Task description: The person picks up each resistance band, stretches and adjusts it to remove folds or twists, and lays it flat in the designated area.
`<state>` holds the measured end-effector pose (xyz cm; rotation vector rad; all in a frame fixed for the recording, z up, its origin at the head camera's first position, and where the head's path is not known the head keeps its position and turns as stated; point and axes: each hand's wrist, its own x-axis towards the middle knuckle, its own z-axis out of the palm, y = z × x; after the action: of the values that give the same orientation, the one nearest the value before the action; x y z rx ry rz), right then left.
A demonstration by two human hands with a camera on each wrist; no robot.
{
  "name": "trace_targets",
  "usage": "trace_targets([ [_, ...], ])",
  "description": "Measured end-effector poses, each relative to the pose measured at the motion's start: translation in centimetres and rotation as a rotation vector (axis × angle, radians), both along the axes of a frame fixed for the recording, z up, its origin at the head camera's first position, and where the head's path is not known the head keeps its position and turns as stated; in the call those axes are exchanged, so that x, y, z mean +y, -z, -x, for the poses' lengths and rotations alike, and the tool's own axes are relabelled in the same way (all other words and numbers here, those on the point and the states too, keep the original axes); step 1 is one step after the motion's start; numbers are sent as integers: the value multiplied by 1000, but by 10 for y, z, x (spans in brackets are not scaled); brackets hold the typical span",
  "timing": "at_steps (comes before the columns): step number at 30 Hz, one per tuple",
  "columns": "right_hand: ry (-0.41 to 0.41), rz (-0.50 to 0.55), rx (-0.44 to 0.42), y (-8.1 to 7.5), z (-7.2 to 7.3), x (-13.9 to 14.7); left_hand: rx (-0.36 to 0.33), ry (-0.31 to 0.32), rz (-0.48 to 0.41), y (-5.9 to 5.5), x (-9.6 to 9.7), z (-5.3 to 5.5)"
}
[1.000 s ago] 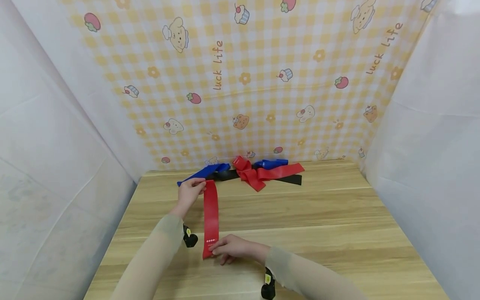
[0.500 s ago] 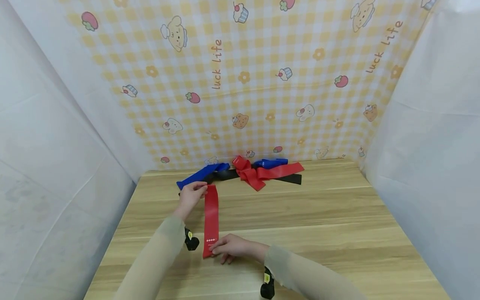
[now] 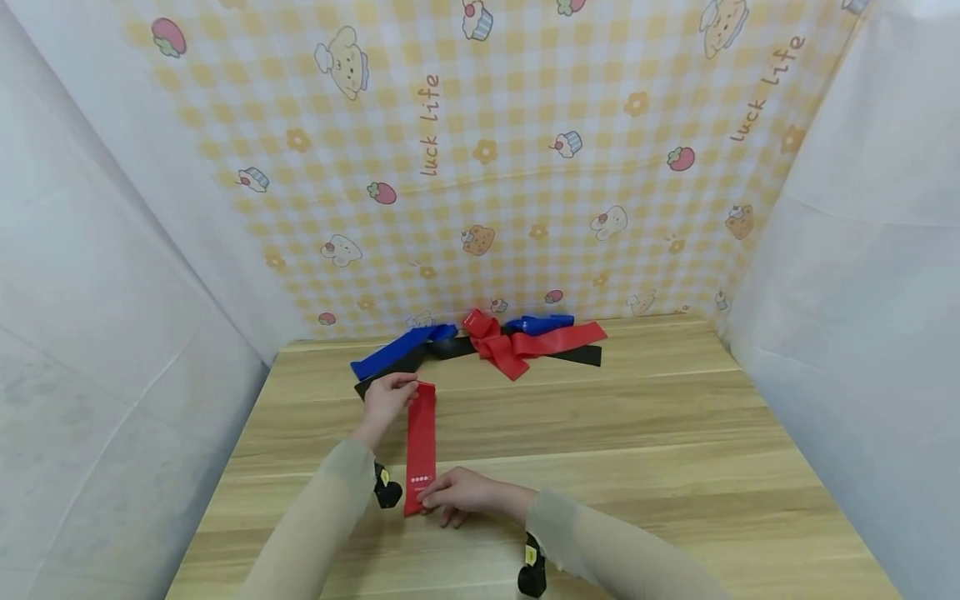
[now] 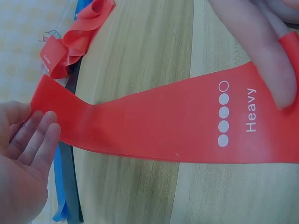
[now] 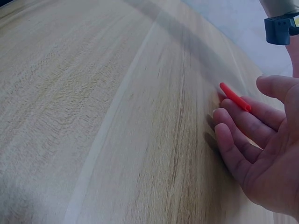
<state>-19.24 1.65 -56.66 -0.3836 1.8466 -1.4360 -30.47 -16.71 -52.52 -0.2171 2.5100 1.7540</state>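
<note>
One black wrist camera (image 3: 532,575) sits nearest on my head feed, to the right of the red band's (image 3: 422,433) near end, under the cuff of a pale sleeve (image 3: 615,537). Just beyond it, the right hand (image 3: 472,493) reaches in from the right and holds that near end, its fingers partly bent and set close about the strip; I can't make out exactly which of them clamp it.

I have the red band in the left-centre of the tabletop (image 3: 637,433). Its long axis runs away from the person, nearly straight, with the far end leaning slightly rightward. At the near end I read a printed label (image 4: 237,112), "Heavy", beside four filled dots and one hollow circle, the hollow one toward the band's right edge. A second wrist camera (image 3: 387,490) shows just left of this end.

At the band's far end, the left hand (image 3: 386,400) comes from the left side and pinches the corner between thumb and fingers, with hardly any gap. On the left wrist feed I see the strip curve close to that grip.

Beyond the band's far end, black strips (image 3: 573,356) stretch from its left to well right of it. A blue strip (image 3: 401,350) slants behind, to its left; a tangled red strip (image 3: 495,344) lies across the black, to its right. A blue bundle (image 3: 540,324) sits behind that. Farthest past the band hangs a yellow-checked cloth (image 3: 525,200).
</note>
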Motion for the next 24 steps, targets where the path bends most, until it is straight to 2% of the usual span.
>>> trace_targets([
  [11,-7,13,-25,-1,1,1,4,29,12,-2,5,4],
  [18,-12,39,-46,2,2,2,-9,24,34,2,4,3],
  [24,21,71,-61,5,4,2,-22,15,35,6,3,2],
])
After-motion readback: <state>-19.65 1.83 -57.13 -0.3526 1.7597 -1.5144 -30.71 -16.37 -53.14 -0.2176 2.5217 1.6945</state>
